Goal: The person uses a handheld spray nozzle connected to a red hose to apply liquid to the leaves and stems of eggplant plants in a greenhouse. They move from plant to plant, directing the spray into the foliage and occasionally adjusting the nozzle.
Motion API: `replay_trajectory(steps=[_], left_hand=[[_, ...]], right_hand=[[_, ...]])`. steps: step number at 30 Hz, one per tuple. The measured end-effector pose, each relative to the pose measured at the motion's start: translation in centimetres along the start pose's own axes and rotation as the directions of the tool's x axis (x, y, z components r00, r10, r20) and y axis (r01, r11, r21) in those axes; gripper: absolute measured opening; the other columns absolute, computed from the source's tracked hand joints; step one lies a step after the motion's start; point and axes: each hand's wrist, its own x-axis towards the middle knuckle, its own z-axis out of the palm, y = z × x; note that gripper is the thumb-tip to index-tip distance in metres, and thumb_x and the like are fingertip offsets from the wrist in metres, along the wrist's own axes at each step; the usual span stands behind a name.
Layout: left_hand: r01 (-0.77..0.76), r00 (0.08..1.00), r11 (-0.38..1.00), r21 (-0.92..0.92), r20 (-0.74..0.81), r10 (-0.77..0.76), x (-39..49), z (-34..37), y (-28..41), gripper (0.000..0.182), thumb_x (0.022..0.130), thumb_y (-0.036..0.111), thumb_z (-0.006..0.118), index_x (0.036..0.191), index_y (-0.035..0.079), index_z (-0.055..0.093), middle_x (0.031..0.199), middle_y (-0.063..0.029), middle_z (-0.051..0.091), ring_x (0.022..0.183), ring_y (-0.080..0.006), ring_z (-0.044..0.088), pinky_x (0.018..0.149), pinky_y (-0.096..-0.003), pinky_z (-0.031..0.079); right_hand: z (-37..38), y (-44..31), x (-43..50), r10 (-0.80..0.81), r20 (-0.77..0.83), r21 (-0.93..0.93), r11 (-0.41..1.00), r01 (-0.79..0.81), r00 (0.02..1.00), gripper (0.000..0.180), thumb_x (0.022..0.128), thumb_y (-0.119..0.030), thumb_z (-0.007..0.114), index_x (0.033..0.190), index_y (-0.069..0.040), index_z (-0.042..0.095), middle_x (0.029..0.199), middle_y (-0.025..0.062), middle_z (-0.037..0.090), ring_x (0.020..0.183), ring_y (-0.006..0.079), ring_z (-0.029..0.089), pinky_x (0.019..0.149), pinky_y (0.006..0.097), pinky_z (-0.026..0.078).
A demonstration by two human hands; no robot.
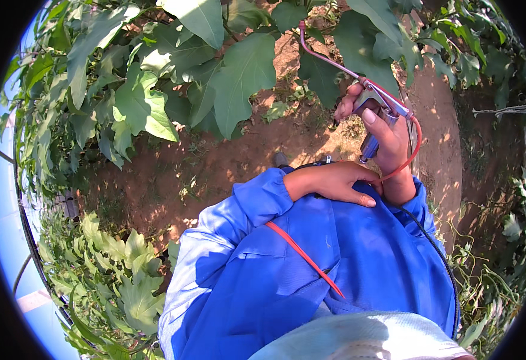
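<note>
My right hand [387, 135] grips a metal spray gun [378, 96] with a lever trigger, fingers wrapped around its handle. From the gun a thin bent lance [326, 58] reaches up and left to a small reddish nozzle [302, 25], close to broad green leaves [247, 76]. A red hose [418, 144] leaves the back of the gun and loops down past my right wrist to my left hand [335, 180]. There it runs in between thumb and forefinger, in front of my blue coat [299, 252]. The left fingertips are partly hidden.
Lobed leafy plants crowd the left [141, 103] and lower left [134, 274]. Bare soil [155, 180] lies between rows. A red strap or tube [306, 258] crosses my coat, and a black cord [443, 261] hangs at right. Twine [508, 110] stretches at far right.
</note>
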Motion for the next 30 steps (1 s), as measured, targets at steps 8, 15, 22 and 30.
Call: replay_trajectory(steps=[8,15,22,30], left_hand=[[0.219,0.770,0.948,-0.233,-0.555,-0.314,-3.1,-3.4,-9.0,0.023,0.108,0.020,0.060,0.097,0.001,0.066,0.084,0.0012,0.065,0.078,-0.0080,0.060,0.072,-0.0279,0.051],[0.195,0.148,0.908,-0.371,-0.904,-0.401,-21.0,-6.6,-22.8,0.031,0.109,0.029,0.059,0.094,0.003,0.069,0.072,-0.0002,0.064,0.069,-0.0079,0.057,0.065,-0.0255,0.044],[0.084,-0.007,0.759,-0.646,-0.762,-0.648,-30.7,-1.4,-18.4,0.033,0.110,0.033,0.057,0.092,0.007,0.062,0.065,0.0001,0.058,0.057,-0.0101,0.053,0.054,-0.0261,0.043],[0.319,0.442,0.879,-0.354,-0.765,-0.469,-22.6,2.9,-4.3,0.025,0.108,0.024,0.062,0.092,0.004,0.062,0.065,0.0070,0.046,0.060,-0.0034,0.039,0.052,-0.0258,0.031]], right_hand=[[-1.8,-4.1,2.1,-0.282,0.065,-0.085,0.954,0.287,0.957,0.049,0.097,-0.020,0.065,0.138,0.006,0.057,0.109,0.0172,0.067,0.100,0.0266,0.066,0.090,0.0438,0.054],[-6.5,-8.6,1.2,-0.389,0.002,0.213,0.900,0.379,0.921,0.052,0.104,-0.034,0.053,0.138,0.005,0.056,0.112,0.0153,0.064,0.107,0.0250,0.057,0.099,0.0457,0.044],[-10.2,-12.4,4.7,-0.366,-0.032,0.253,0.897,0.361,0.930,0.046,0.107,-0.029,0.050,0.132,0.008,0.059,0.109,0.0172,0.066,0.108,0.0282,0.058,0.099,0.0444,0.046],[-3.7,-15.3,17.0,-0.065,0.099,-0.014,0.998,0.067,0.993,0.037,0.103,-0.035,0.062,0.116,-0.001,0.068,0.092,0.0116,0.074,0.082,0.0271,0.074,0.072,0.0382,0.061]])
